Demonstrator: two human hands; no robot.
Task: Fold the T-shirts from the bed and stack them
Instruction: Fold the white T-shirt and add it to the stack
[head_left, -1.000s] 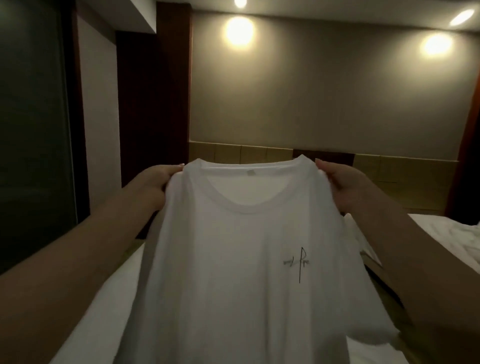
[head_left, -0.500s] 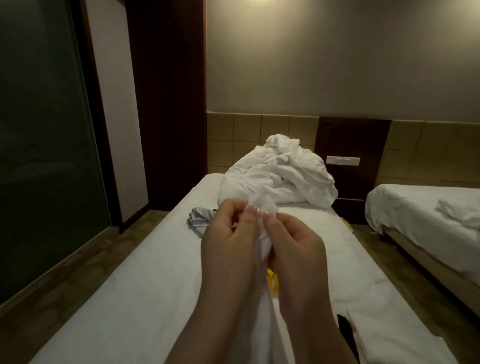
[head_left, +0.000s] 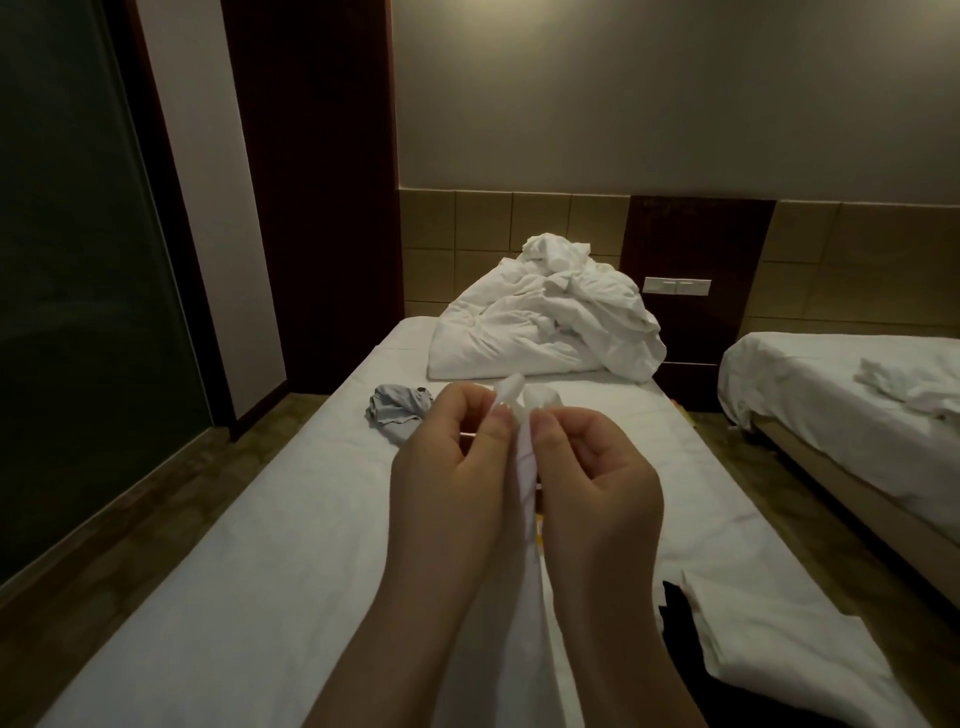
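The T-shirt (head_left: 525, 470) is plain white and bunched into a narrow strip, so only a thin band of cloth shows between the two hands, with two small rounded folds poking up above the fingertips. The left hand (head_left: 452, 467) and right hand (head_left: 597, 480) sit side by side, almost touching. Each pinches the top of the shirt between thumb and curled fingers. They hold it up over the middle of the bed (head_left: 249, 545), not resting on it.

A second ago the shirt was spread wide by its shoulders, its front and small dark print facing the person, with the wall behind it. Now the shoulders are brought together, the print is folded out of sight, and the bed fills the view. Half a second ago the grip looked much as it does now.

The shirt's long axis runs straight down from the pinched top, between the forearms and out of the bottom edge of the view. Its upper end points up towards the head of the bed.

A crumpled grey garment (head_left: 396, 410) lies on the sheet beyond the left hand, and a heaped duvet (head_left: 545, 322) sits at the head. A flat white cloth (head_left: 779, 654) lies near the right forearm, beside something black (head_left: 675, 613).
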